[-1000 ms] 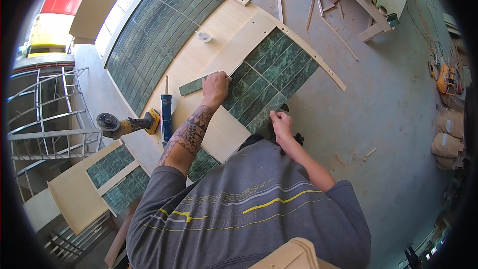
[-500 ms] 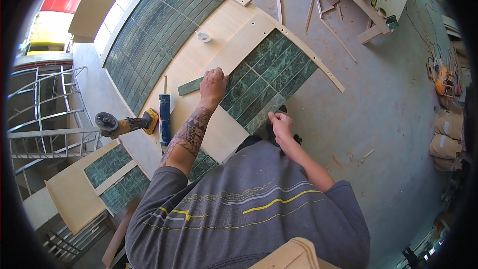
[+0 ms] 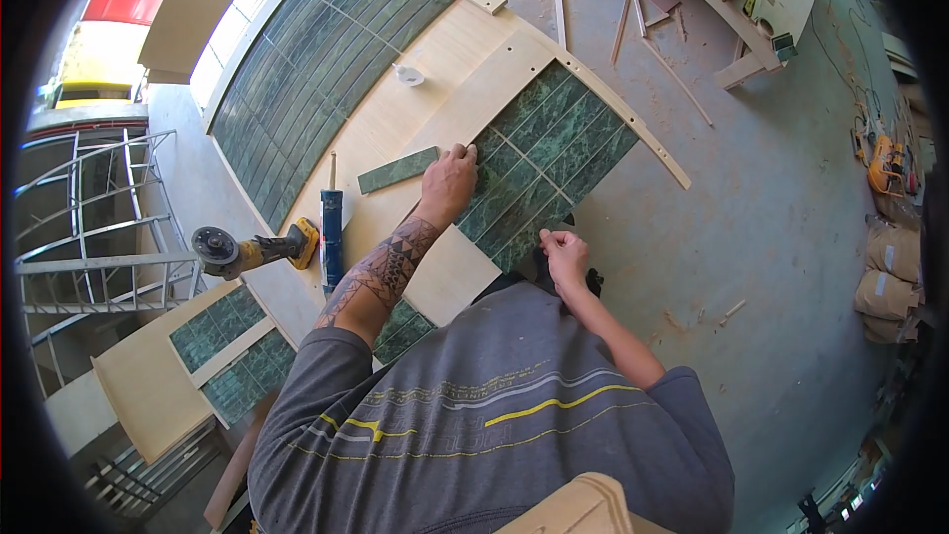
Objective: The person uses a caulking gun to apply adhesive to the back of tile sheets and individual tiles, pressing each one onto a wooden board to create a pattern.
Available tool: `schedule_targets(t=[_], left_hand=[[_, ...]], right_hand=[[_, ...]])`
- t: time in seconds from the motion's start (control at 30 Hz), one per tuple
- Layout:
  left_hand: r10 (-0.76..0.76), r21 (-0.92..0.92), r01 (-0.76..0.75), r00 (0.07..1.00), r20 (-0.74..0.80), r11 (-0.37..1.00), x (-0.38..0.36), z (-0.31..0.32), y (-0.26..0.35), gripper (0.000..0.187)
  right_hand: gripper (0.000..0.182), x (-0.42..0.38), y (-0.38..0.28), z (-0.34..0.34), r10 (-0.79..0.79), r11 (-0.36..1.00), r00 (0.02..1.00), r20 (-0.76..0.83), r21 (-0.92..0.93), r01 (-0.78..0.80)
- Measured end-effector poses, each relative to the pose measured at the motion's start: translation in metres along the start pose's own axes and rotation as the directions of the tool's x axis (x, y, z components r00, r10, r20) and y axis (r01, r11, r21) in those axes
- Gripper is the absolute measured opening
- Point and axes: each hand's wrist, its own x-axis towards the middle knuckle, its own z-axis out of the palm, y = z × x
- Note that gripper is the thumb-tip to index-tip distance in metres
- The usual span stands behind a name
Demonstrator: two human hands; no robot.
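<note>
My left hand (image 3: 450,183) rests with bent fingers at the left edge of the green marble-look tiles (image 3: 554,133), which are set in rows on a pale wooden panel. What its fingertips hold, if anything, is hidden. Beside it, a loose green tile strip (image 3: 397,170) lies on the bare wood. My right hand (image 3: 566,259) is closed in a pinch at the near edge of the tiles, close to my body. I cannot make out what sits between its fingertips.
A blue caulking tube (image 3: 331,232) and a yellow-black angle grinder (image 3: 255,249) are left of my arm. A small white nozzle-like piece (image 3: 407,75) lies on the wood. Another tiled panel (image 3: 336,49) is further back. Wood offcuts (image 3: 677,79) litter the floor; a metal ladder-like frame (image 3: 99,227) stands left.
My left hand has shifted right, away from the loose strip, to the tile edge. The near tile row looks darker now. My right hand has moved slightly down and right.
</note>
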Motion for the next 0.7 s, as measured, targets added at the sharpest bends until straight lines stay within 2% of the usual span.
schedule_targets(t=[0.07, 0.17, 0.27, 0.33, 0.4, 0.47, 0.7], left_hand=[[-0.004, 0.083, 0.004, 1.000, 0.000, 0.997, 0.000, 0.005, 0.003, 0.036], [-0.024, 0.164, 0.014, 0.998, 0.055, 0.986, 0.003, 0.001, 0.010, 0.030], [-0.032, 0.093, 0.028, 0.998, 0.045, 0.995, 0.009, 0.003, 0.012, 0.030], [-0.021, 0.131, 0.015, 0.999, 0.042, 0.991, 0.011, -0.002, 0.016, 0.029], [-0.010, 0.168, 0.003, 0.999, 0.043, 0.986, 0.011, -0.005, 0.019, 0.028], [0.001, 0.133, 0.014, 0.994, -0.110, 0.991, 0.010, -0.007, 0.020, 0.032], [-0.003, 0.046, 0.000, 0.999, 0.054, 0.999, 0.014, -0.005, 0.012, 0.038]], right_hand=[[0.030, 0.000, 0.001, 0.000, -0.021, 1.000, 1.000, -0.005, -0.013, 0.021], [0.029, -0.001, -0.002, 0.000, 0.028, 0.999, 1.000, 0.012, 0.032, -0.028], [0.029, 0.001, 0.002, 0.001, 0.006, 0.996, 1.000, 0.022, 0.084, -0.008], [0.028, 0.003, 0.006, 0.003, 0.022, 0.981, 0.998, 0.051, 0.191, -0.032], [0.028, 0.005, 0.009, 0.001, 0.024, 0.980, 0.997, 0.068, 0.196, -0.037], [0.027, 0.005, 0.010, 0.001, 0.030, 0.978, 0.996, 0.086, 0.202, -0.046], [0.027, 0.000, 0.003, 0.002, 0.048, 0.958, 0.994, 0.094, 0.277, -0.072]])
